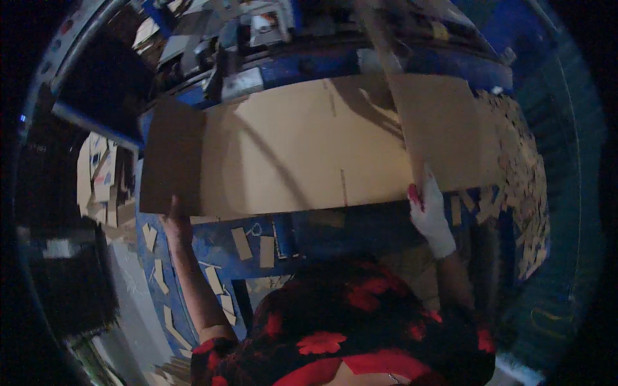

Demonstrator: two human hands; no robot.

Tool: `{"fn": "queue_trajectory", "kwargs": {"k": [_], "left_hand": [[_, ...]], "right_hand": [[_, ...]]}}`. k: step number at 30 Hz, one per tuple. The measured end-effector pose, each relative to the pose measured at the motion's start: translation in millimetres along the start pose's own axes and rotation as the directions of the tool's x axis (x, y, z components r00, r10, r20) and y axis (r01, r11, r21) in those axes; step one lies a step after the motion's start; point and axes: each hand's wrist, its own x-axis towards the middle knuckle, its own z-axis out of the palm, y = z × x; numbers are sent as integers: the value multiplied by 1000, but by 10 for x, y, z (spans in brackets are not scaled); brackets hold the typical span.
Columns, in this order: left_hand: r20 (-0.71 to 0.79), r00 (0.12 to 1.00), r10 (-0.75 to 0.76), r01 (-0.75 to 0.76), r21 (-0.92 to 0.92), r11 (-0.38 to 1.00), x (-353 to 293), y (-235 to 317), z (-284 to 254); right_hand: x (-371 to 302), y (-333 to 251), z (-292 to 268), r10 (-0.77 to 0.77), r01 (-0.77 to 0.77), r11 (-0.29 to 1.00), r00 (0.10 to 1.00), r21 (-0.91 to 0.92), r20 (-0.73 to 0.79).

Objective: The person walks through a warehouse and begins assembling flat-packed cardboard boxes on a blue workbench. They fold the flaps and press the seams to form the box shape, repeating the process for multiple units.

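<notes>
A long brown cardboard sheet [296, 148] with creases and short slots spans the blue machine bed in front of me. My left hand [176, 217], bare, grips its near edge at the left end, the thumb lying on top. My right hand [430, 215], in a white glove with red at the fingers, is closed at the near edge toward the right. A narrow upright cardboard edge [400, 109] rises from that hand and runs away from me; whether it belongs to the same sheet I cannot tell. Shadows fall across the board.
A heap of cardboard offcuts [521, 174] lies at the right. Small cardboard strips [241, 243] are scattered on the blue surface [309, 238] nearer me. More cardboard pieces [103, 174] stand at the left. Dark machine parts [257, 38] cross the far side.
</notes>
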Motion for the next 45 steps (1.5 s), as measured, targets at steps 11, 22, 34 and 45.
{"fn": "queue_trajectory", "kwargs": {"k": [11,22,34,45], "left_hand": [[284,903,321,-375,163,912,-755,990,456],[305,951,55,-16,-126,992,-343,1238,-112],[362,732,577,-660,168,733,6,1308,1315],[287,684,670,-728,221,649,935,1244,1847]], "right_hand": [[166,-257,97,-244,515,538,853,-668,461],[442,-878,-468,-301,516,622,852,-589,428],[984,267,108,-354,460,578,886,-674,301],[2014,284,252,-320,456,522,888,-721,330]]}}
